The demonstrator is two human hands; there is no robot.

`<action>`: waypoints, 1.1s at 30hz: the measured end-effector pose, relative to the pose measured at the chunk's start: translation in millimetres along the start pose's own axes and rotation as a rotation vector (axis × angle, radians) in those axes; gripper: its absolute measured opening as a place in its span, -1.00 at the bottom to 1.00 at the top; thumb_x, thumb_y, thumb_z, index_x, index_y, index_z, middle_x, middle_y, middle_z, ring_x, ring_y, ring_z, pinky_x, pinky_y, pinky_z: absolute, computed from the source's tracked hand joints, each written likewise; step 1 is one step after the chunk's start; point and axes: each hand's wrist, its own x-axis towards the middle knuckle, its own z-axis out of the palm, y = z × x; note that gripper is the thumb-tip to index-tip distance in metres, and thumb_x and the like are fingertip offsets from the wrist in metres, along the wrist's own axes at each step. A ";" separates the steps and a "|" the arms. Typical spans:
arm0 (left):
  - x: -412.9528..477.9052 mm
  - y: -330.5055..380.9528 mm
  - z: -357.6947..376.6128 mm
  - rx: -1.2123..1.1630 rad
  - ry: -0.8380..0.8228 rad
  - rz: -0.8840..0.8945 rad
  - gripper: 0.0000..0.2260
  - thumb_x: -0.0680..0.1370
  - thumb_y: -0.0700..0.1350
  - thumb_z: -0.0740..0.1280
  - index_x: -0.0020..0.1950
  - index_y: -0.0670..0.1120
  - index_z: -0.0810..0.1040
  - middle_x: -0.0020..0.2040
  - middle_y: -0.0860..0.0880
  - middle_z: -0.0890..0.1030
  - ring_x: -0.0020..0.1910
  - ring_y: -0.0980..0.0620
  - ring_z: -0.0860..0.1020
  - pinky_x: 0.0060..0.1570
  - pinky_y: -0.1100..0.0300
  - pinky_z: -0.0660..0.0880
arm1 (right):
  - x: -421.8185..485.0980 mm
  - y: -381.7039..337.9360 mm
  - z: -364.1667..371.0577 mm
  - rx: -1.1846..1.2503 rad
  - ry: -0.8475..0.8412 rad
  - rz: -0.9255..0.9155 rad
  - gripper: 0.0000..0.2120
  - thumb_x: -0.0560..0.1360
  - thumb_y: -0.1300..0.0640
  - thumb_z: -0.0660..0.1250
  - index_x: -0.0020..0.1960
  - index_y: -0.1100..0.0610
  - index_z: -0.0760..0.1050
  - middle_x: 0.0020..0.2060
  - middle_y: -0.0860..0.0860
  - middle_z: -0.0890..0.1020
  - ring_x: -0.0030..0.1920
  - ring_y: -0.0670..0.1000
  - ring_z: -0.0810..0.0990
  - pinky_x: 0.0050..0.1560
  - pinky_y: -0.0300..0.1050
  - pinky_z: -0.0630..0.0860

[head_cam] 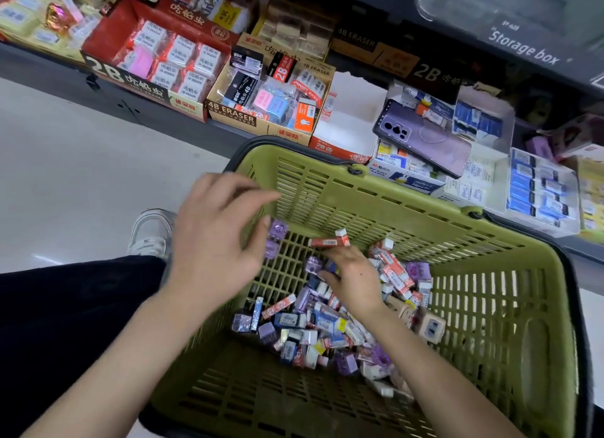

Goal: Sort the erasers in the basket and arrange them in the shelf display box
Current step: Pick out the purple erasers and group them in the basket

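Left hand (215,231) hovers palm-down over the left rim of the green basket (392,189), fingers spread loose, holding nothing. Right hand (353,277) is down inside, fingertips pinching a red-sleeved eraser (325,242) above the eraser pile (327,331). The 2 hands are apart.

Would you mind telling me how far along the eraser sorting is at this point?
Done: the red 2B display box looks stocked. In hand: the right hand pinches red-and-white erasers over the basket; the left hand is open. Left: a large eraser pile remains, and the white display box looks empty.
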 end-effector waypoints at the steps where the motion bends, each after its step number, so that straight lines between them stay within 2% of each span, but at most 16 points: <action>1: -2.6 10.0 9.2 -0.084 -0.079 -0.046 -0.72 0.45 -0.15 0.31 0.14 -0.08 0.60 -0.03 -0.01 0.57 0.01 0.02 0.44 -0.01 0.21 0.30 | 2.2 -0.4 -2.6 -0.027 -0.043 -0.031 -0.68 0.35 0.06 0.51 0.07 0.13 0.62 -0.05 0.01 0.67 0.03 0.09 0.57 -0.03 0.01 0.57; 3: -10.0 21.7 37.3 -0.206 -0.286 -0.190 -0.70 0.47 -0.22 0.35 0.19 -0.04 0.57 0.00 0.03 0.56 0.00 0.06 0.49 0.03 0.17 0.42 | 7.4 -3.8 -6.5 -0.075 -0.112 -0.057 -0.71 0.41 0.01 0.43 0.09 0.07 0.59 0.00 -0.03 0.64 0.08 0.06 0.48 0.01 -0.03 0.43; 6: -18.2 11.4 87.6 -0.182 -0.554 -0.373 -0.67 0.50 -0.25 0.33 0.25 -0.03 0.53 0.14 -0.04 0.54 0.08 -0.02 0.55 0.16 0.10 0.46 | 7.3 -2.7 -10.6 -0.154 -0.138 -0.073 -0.76 0.46 0.00 0.36 0.09 0.04 0.57 0.05 -0.08 0.61 0.09 0.06 0.41 -0.05 -0.06 0.22; 8: -18.0 2.2 112.7 -0.144 -0.670 -0.396 -0.64 0.52 -0.22 0.32 0.31 -0.02 0.48 0.23 -0.06 0.51 0.15 -0.06 0.53 0.19 0.11 0.43 | -0.8 7.4 -14.2 -0.204 -0.089 -0.088 -0.77 0.36 0.01 0.46 0.00 0.01 0.62 -0.03 -0.11 0.65 -0.05 0.06 0.47 -0.08 -0.06 0.28; 10: -15.9 -3.1 132.3 -0.121 -0.722 -0.395 -0.60 0.52 -0.21 0.33 0.35 -0.02 0.44 0.27 -0.09 0.48 0.18 -0.08 0.52 0.23 0.14 0.40 | -10.2 21.3 -17.2 -0.137 -0.042 -0.061 -0.69 0.22 0.02 0.56 -0.06 -0.04 0.63 -0.15 -0.15 0.66 -0.20 0.05 0.51 -0.09 -0.05 0.34; 13: -15.0 -5.8 152.0 -0.027 -0.694 -0.389 -0.63 0.52 -0.23 0.31 0.33 -0.08 0.46 0.20 -0.11 0.51 0.14 -0.10 0.53 0.20 0.14 0.42 | -24.3 32.5 -24.8 0.015 -0.003 -0.025 -0.66 0.22 0.10 0.59 -0.04 -0.03 0.64 -0.16 -0.15 0.67 -0.21 0.04 0.55 -0.08 0.03 0.49; 16: -17.7 -7.5 162.0 0.168 -0.666 -0.336 -0.70 0.50 -0.28 0.27 0.22 -0.13 0.52 0.15 -0.13 0.53 0.12 -0.11 0.53 0.13 0.12 0.45 | -37.9 39.5 -35.5 0.192 0.054 0.128 -0.75 0.33 0.12 0.53 0.00 -0.02 0.65 -0.27 -0.11 0.63 -0.16 -0.03 0.50 -0.04 -0.02 0.42; 18: -20.4 -8.7 165.0 0.262 -0.670 -0.304 -0.71 0.48 -0.32 0.27 0.19 -0.15 0.51 0.19 -0.14 0.52 0.14 -0.11 0.50 0.16 0.12 0.46 | -46.9 48.6 -41.9 0.182 0.035 0.216 -0.80 0.36 0.10 0.50 -0.02 -0.03 0.65 -0.31 -0.12 0.63 -0.15 -0.02 0.50 0.00 -0.04 0.41; 20: -22.3 -11.9 168.1 0.318 -0.661 -0.301 -0.68 0.47 -0.35 0.28 0.21 -0.17 0.50 0.21 -0.16 0.50 0.19 -0.12 0.46 0.19 0.11 0.45 | -52.5 57.5 -45.5 0.115 0.026 0.287 -0.84 0.34 0.12 0.49 -0.08 -0.03 0.67 -0.25 -0.10 0.67 -0.09 0.07 0.57 0.02 -0.03 0.42; 22: -23.2 -15.2 169.0 0.346 -0.648 -0.311 -0.69 0.48 -0.34 0.29 0.21 -0.17 0.50 0.21 -0.16 0.50 0.21 -0.12 0.43 0.19 0.11 0.45 | -53.1 60.8 -45.6 0.075 0.060 0.318 -0.91 0.34 0.04 0.46 -0.16 -0.01 0.67 -0.17 -0.07 0.68 -0.04 0.11 0.58 0.02 0.00 0.42; 25: -23.2 -15.1 166.9 0.335 -0.658 -0.327 -0.80 0.51 -0.25 0.30 0.13 -0.16 0.52 0.14 -0.14 0.54 0.16 -0.10 0.45 0.11 0.13 0.45 | -40.3 54.0 -38.8 0.095 0.147 0.228 -0.73 0.35 -0.08 0.37 -0.07 0.05 0.67 -0.08 -0.03 0.66 -0.05 0.10 0.58 -0.01 0.05 0.48; 28: -23.8 -13.6 160.1 0.263 -0.594 -0.372 -0.84 0.49 -0.17 0.37 0.06 -0.11 0.56 0.05 -0.10 0.60 0.10 -0.09 0.49 0.04 0.15 0.45 | -17.5 43.3 -25.8 0.097 0.179 0.112 -0.68 0.34 0.03 0.46 0.06 0.14 0.63 -0.02 0.04 0.64 -0.03 0.14 0.59 -0.04 0.07 0.51; 33: -25.2 -6.7 140.4 0.006 -0.435 -0.515 -0.62 0.39 -0.07 0.50 0.18 -0.09 0.60 0.06 -0.06 0.64 0.07 -0.04 0.56 0.09 0.19 0.43 | 14.9 23.1 -8.0 -0.005 0.205 -0.001 -0.71 0.28 0.08 0.56 -0.04 0.13 0.65 -0.15 -0.01 0.67 -0.15 0.09 0.60 -0.14 -0.05 0.51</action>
